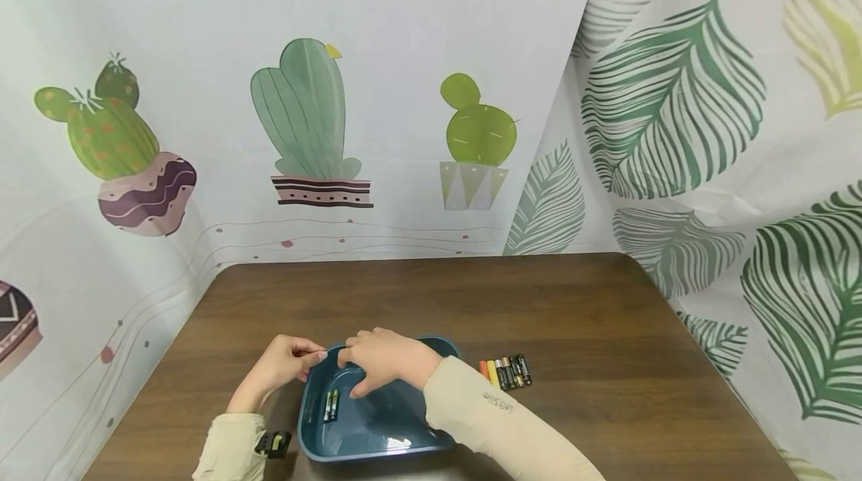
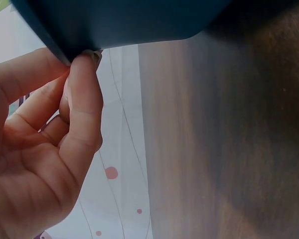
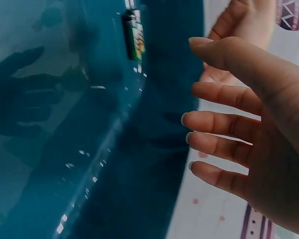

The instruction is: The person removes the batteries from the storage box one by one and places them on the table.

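Note:
A dark blue tray with raised walls stands on the table. My left hand pinches its rim at the far left corner between thumb and fingertips. The left wrist view shows the thumb against the tray's edge. Over the far part of the tray is my right hand, its fingers spread with nothing between them. Two small green-and-black batteries lie side by side in the tray near its left wall. One battery also shows in the right wrist view.
On the brown wooden table, right of the tray, several batteries lie in a row, orange and yellow ones at its left end, dark ones beside them. A cactus-print cloth hangs behind the table's far edge.

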### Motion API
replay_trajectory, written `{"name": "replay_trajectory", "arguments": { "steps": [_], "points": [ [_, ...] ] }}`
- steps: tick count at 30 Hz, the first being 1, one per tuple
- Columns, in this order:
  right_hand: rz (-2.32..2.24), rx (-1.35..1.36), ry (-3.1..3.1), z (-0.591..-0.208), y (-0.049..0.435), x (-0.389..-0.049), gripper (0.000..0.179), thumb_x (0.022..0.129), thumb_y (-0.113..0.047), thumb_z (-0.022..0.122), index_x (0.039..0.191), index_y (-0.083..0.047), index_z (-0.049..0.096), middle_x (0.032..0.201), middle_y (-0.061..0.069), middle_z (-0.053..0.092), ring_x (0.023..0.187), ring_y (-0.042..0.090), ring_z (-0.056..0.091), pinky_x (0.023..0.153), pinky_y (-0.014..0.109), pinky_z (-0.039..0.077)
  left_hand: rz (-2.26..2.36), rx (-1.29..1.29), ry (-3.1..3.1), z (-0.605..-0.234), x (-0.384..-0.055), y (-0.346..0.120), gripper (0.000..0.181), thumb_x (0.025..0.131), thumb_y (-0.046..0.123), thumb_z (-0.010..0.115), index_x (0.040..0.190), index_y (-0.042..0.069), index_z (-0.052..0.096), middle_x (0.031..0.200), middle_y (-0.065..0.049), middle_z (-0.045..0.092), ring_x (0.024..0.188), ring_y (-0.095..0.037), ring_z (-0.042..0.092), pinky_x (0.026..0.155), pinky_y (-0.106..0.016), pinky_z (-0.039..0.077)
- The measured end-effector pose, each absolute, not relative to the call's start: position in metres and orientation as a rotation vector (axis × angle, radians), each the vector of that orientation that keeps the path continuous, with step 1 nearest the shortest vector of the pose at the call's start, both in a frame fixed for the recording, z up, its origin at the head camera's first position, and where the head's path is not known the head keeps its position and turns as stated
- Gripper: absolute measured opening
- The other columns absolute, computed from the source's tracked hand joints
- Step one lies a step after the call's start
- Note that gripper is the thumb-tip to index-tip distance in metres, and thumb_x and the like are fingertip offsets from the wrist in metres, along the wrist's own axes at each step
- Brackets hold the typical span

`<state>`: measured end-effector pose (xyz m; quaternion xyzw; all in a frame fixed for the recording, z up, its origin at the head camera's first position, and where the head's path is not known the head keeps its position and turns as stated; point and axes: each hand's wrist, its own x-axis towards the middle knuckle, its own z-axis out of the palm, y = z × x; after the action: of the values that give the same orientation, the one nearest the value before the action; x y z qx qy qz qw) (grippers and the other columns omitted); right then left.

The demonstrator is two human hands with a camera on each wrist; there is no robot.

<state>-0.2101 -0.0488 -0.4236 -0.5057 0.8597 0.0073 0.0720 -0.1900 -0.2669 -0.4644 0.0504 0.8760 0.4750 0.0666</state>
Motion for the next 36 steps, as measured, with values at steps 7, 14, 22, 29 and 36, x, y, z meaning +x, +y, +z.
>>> {"name": "replay_trajectory", "arguments": {
  "steps": [7,14,22,29,36],
  "points": [
    [0.103,-1.488,2.554,-0.439,-0.068,-0.208,0.045,0.08,-0.05,0.074,0.118,-0.026,0.065,0.112,-0.011,0.06,0.1,0.006,0.054,0.089,0.026,0.046,1.44,0.172,2.62,-0.463,-0.189,-0.267,0.017,0.089,0.007,0.067,0.094,-0.009,0.071,0.077,-0.01,0.068,0.06,-0.018,0.062,0.056,-0.038,0.056],
    [0.255,-1.492,2.574,-0.449,-0.084,-0.203,0.046,0.078,-0.056,0.073,0.114,-0.028,0.065,0.109,-0.013,0.061,0.096,0.005,0.055,0.084,0.024,0.046,1.448,0.169,2.622,-0.462,-0.188,-0.267,0.017,0.089,0.007,0.068,0.094,-0.009,0.071,0.079,-0.012,0.069,0.06,-0.02,0.062,0.055,-0.039,0.056],
    [0.331,-1.502,2.569,-0.461,-0.092,-0.203,0.061,0.073,-0.064,0.072,0.12,-0.027,0.064,0.112,-0.011,0.062,0.099,0.006,0.055,0.085,0.023,0.047,1.446,0.138,2.623,-0.46,-0.187,-0.265,0.017,0.088,0.006,0.068,0.095,-0.009,0.071,0.075,-0.011,0.067,0.06,-0.019,0.06,0.057,-0.04,0.056],
    [0.35,-1.527,2.584,-0.467,-0.096,-0.204,0.066,0.071,-0.068,0.07,0.122,-0.027,0.062,0.114,-0.011,0.062,0.102,0.006,0.055,0.084,0.022,0.047,1.447,0.14,2.618,-0.459,-0.187,-0.264,0.017,0.088,0.006,0.068,0.095,-0.01,0.071,0.076,-0.012,0.067,0.06,-0.02,0.06,0.057,-0.04,0.056],
    [0.375,-1.567,2.588,-0.468,-0.097,-0.204,0.061,0.074,-0.065,0.07,0.122,-0.027,0.062,0.114,-0.011,0.062,0.1,0.007,0.055,0.082,0.022,0.048,1.439,0.156,2.619,-0.46,-0.188,-0.265,0.017,0.089,0.006,0.068,0.095,-0.01,0.071,0.079,-0.013,0.068,0.06,-0.02,0.062,0.056,-0.04,0.056]
  ]
}}
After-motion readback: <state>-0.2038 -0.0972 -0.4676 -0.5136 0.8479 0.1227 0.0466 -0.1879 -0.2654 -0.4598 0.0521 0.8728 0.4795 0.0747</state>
